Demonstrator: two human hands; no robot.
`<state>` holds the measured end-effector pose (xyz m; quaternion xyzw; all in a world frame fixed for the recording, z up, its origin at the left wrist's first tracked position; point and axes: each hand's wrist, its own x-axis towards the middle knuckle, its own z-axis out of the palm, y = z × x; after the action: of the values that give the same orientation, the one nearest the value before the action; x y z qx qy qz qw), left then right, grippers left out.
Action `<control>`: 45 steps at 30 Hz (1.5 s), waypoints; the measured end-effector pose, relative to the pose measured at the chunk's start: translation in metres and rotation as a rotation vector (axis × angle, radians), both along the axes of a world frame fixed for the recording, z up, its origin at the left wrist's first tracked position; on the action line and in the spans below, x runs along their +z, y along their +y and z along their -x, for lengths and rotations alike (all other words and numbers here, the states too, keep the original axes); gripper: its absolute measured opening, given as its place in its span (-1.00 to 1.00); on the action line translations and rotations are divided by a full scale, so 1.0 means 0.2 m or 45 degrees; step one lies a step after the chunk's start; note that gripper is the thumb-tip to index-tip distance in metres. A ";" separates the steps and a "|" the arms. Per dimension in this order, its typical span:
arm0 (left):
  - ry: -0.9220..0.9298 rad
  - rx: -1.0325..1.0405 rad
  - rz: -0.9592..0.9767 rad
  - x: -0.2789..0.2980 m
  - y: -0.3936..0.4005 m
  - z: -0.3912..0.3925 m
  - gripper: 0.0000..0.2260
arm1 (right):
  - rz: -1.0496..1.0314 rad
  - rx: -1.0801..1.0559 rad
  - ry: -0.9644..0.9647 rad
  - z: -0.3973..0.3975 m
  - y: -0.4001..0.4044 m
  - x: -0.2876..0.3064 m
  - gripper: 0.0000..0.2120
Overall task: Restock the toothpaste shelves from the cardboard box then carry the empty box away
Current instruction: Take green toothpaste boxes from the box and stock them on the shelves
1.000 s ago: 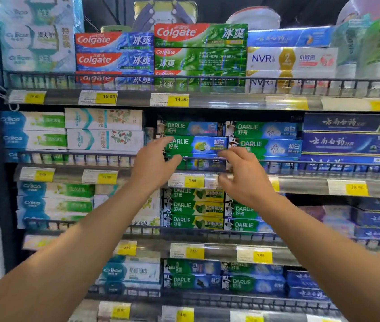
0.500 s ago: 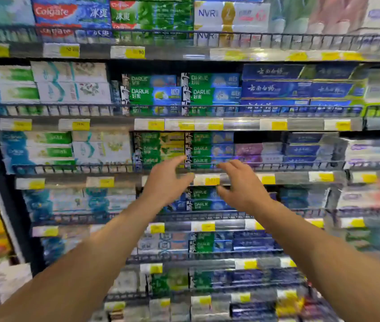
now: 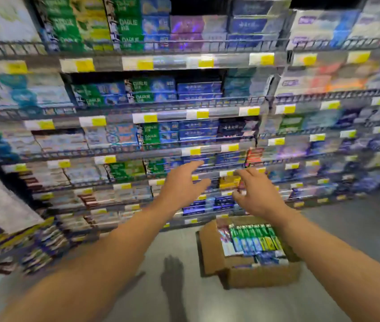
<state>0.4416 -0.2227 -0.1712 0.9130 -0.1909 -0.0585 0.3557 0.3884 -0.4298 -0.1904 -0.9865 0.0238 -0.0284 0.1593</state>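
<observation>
Both hands were stretched out in the air in front of the shelves (image 3: 184, 101). The left hand (image 3: 182, 187) had its grip wide open, fingers spread, and it held nothing. The right hand (image 3: 254, 194) had its fingers loosely bent, and it held nothing too. Below the right grip, on the floor (image 3: 138, 263), stood the open cardboard box (image 3: 242, 275), with toothpaste packs (image 3: 254, 240) inside it. The picture was blurred.

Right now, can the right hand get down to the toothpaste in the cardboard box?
Probably yes. The right hand is empty and above the open cardboard box; the toothpaste packs lie uncovered, with nothing between.
</observation>
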 end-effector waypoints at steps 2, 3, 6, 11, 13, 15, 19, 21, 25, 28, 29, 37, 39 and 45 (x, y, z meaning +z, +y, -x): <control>0.064 0.002 -0.020 -0.12 -0.19 0.09 -0.47 | -0.026 -0.025 0.037 0.11 -0.18 -0.11 -0.43; 0.101 0.005 -0.032 -0.18 -0.28 0.13 -0.47 | -0.037 -0.039 0.060 0.17 -0.28 -0.16 -0.43; 0.188 0.025 -0.054 -0.34 -0.57 0.25 -0.49 | -0.053 -0.060 0.147 0.30 -0.58 -0.30 -0.43; 0.345 0.074 -0.058 -0.57 -0.95 0.37 -0.50 | -0.078 -0.123 0.351 0.44 -1.06 -0.57 -0.38; 0.376 0.070 -0.071 -0.67 -1.06 0.36 -0.52 | -0.099 -0.159 0.427 0.47 -1.20 -0.69 -0.36; 0.420 0.084 -0.081 -0.77 -1.17 0.33 -0.56 | -0.106 -0.175 0.497 0.47 -1.29 -0.80 -0.42; 0.569 0.127 -0.140 -1.04 -1.31 0.21 -0.54 | -0.148 -0.213 0.608 0.35 -1.42 -1.04 -0.46; 0.648 0.107 -0.179 -1.14 -1.34 0.15 -0.55 | -0.197 -0.223 0.658 0.28 -1.44 -1.11 -0.40; 0.696 0.072 -0.271 -1.42 -1.39 -0.09 -0.52 | -0.302 -0.274 0.752 0.05 -1.50 -1.35 -0.35; 0.786 0.105 -0.282 -1.61 -1.43 -0.25 -0.51 | -0.293 -0.275 0.817 -0.11 -1.53 -1.55 -0.29; 0.803 0.123 -0.295 -1.68 -1.45 -0.30 -0.51 | -0.294 -0.277 0.837 -0.16 -1.55 -1.62 -0.29; 0.927 0.224 -0.317 -2.43 -1.62 -0.59 -0.51 | -0.349 -0.214 0.979 -0.48 -1.61 -2.38 -0.36; 0.938 0.228 -0.332 -2.69 -1.64 -0.62 -0.44 | -0.375 -0.221 1.030 -0.54 -1.61 -2.63 -0.32; 1.060 0.382 -0.195 -3.44 -1.68 -0.66 -0.45 | -0.406 -0.166 1.027 -0.68 -1.56 -3.44 -0.37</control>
<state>0.5732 -0.5588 -0.8587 0.8530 0.1081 -0.3827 0.3380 0.5249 -0.7416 -0.8779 -0.8782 0.1503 0.3531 0.2853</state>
